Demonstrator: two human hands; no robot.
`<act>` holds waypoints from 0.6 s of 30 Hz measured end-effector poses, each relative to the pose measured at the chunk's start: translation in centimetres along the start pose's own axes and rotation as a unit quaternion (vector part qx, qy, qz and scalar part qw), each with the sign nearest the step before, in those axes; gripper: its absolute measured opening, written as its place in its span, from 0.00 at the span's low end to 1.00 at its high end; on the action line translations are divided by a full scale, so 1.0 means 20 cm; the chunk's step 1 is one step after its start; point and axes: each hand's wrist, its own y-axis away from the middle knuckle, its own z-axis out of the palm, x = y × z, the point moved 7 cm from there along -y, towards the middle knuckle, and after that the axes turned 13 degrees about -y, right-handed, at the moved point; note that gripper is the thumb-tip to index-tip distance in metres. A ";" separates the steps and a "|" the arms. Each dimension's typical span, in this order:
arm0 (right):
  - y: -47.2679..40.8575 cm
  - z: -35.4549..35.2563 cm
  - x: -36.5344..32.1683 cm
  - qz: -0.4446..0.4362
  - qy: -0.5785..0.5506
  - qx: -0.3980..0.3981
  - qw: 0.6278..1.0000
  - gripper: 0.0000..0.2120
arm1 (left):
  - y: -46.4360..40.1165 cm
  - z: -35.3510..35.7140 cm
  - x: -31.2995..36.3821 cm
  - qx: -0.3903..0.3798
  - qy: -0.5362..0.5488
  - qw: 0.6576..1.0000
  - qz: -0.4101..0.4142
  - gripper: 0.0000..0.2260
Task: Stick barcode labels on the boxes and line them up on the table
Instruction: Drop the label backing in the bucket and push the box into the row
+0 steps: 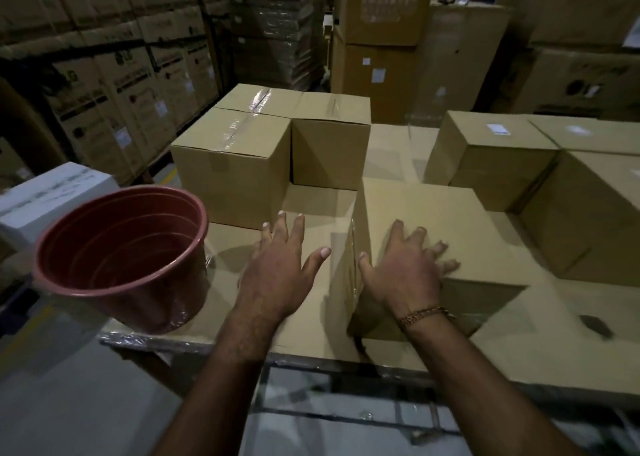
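I take the nearest box as my landmark; it sits at the front of the cardboard-covered counter, just right of centre. Far to its left, at the counter's left corner, a red plastic bucket leans tilted with its mouth toward me, and a white carton lies beyond that. Behind and to the left of the nearest box stands a cluster of taped brown boxes, packed tight together. Just left of the nearest box my left hand hovers over the counter, fingers spread straight and holding nothing; I cannot tell whether it touches the surface. My right hand lies flat on top of the nearest box near its front left corner, fingers splayed, pressing rather than gripping, a bracelet at the wrist. Behind and to the right of the nearest box stand more brown boxes, two showing small white labels on top.
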 end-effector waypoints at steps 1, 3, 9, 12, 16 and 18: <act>0.00 -0.02 0.01 -0.003 -0.002 -0.003 1.000 0.44 | -0.01 0.02 0.02 -0.006 0.000 1.000 -0.001 0.37; -0.03 -0.07 0.06 -0.003 -0.013 0.001 1.000 0.41 | -0.02 0.06 0.07 -0.019 0.000 1.000 0.001 0.37; -0.14 -0.29 0.33 0.005 -0.147 0.061 0.987 0.30 | -0.15 0.22 0.26 -0.076 -0.011 0.997 0.028 0.34; -0.15 -0.39 0.44 -0.003 -0.195 0.082 0.977 0.19 | -0.22 0.31 0.38 -0.114 0.025 0.993 0.031 0.32; -0.13 -0.48 0.52 -0.019 -0.238 0.077 0.968 0.19 | -0.24 0.43 0.55 -0.176 0.152 0.973 0.007 0.33; -0.12 -0.52 0.53 -0.029 -0.258 0.074 0.963 0.20 | -0.24 0.48 0.61 -0.201 0.215 0.956 -0.017 0.34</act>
